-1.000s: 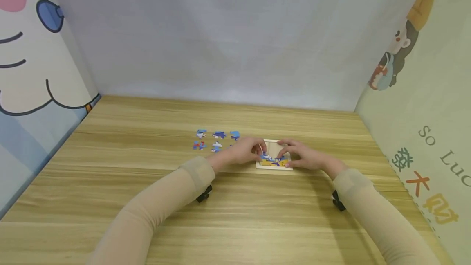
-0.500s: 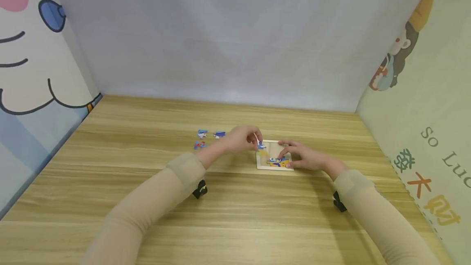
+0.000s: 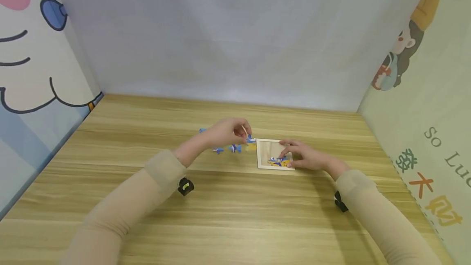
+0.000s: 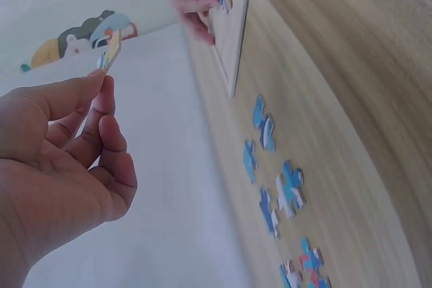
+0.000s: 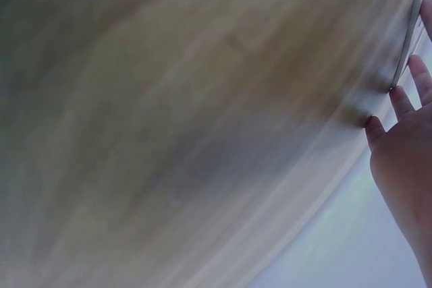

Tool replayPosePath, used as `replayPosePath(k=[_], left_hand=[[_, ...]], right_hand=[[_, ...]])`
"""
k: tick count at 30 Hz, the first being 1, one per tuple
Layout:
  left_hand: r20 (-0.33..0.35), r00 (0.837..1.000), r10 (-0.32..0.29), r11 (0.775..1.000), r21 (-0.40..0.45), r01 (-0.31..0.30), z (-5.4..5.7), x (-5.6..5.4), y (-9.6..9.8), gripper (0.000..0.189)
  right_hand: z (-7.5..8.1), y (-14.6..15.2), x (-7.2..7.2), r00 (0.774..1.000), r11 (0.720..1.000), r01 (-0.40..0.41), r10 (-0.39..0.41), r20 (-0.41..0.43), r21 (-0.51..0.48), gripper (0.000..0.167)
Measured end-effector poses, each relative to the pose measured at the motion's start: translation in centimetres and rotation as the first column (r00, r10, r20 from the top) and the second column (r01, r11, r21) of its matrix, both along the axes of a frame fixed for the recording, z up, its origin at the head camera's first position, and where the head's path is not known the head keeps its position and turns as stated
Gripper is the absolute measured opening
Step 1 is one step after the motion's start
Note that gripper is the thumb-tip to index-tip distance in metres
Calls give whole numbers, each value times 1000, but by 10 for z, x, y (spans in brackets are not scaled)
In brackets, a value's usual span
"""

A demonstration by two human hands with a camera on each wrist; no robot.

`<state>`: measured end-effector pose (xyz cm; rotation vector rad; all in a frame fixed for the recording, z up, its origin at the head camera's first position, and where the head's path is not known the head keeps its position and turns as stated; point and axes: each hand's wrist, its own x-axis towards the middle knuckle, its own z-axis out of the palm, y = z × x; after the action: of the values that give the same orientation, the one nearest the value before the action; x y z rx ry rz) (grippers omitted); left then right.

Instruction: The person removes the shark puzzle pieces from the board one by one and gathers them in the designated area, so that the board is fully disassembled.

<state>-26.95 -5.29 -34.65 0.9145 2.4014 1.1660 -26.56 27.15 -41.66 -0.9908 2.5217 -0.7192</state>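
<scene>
My left hand (image 3: 226,132) pinches a blue and yellow jigsaw piece (image 4: 110,52) between thumb and fingertips, raised above the table just left of the puzzle tray. That shallow wooden puzzle tray (image 3: 268,150) has a pale border and a mostly bare floor. Joined yellow, blue and white jigsaw pieces (image 3: 274,162) lie along its lower right part. My right hand (image 3: 308,156) rests spread at the tray's right side, fingertips on the border and on those pieces. In the left wrist view, several loose blue and white jigsaw pieces (image 4: 290,190) lie on the table beyond the left hand.
The wood-grain table (image 3: 235,224) extends around the tray. A pale curtain (image 3: 228,44) hangs along its back edge. Printed cartoon panels (image 3: 416,105) stand at both sides. A red and blue jigsaw piece (image 4: 310,257) lies farthest from the tray.
My left hand has lifted the blue and yellow piece from the tray's lower left and carried it up and left, past the border. The right hand stays on the tray.
</scene>
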Motion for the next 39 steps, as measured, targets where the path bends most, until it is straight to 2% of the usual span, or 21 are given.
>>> replayPosePath(k=[4,8,18,24,31,39], left_hand=[[3,1000,8,1000,15,-8,7,4,-13,17],[-7,1000,14,1000,28,-14,9,7,-28,17],[-8,999,50,999,23,-49,0,14,-68,17],[2,999,50,999,4,-50,-20,16,-95,16],[45,997,57,998,16,-58,-47,11,-117,19],[87,994,67,997,-48,-63,-64,1,-130,20]], right_hand=[[0,0,0,1000,1000,-5,5,-8,-2,24],[1,0,1,1000,1000,-3,3,-9,2,24],[1,1,2,1000,1000,-2,2,10,-18,24],[0,2,2,1000,1000,-7,7,-7,-10,24],[-1,2,1,1000,1000,-8,8,-6,-19,23],[-1,3,1,1000,1000,-8,8,-8,-16,24]])
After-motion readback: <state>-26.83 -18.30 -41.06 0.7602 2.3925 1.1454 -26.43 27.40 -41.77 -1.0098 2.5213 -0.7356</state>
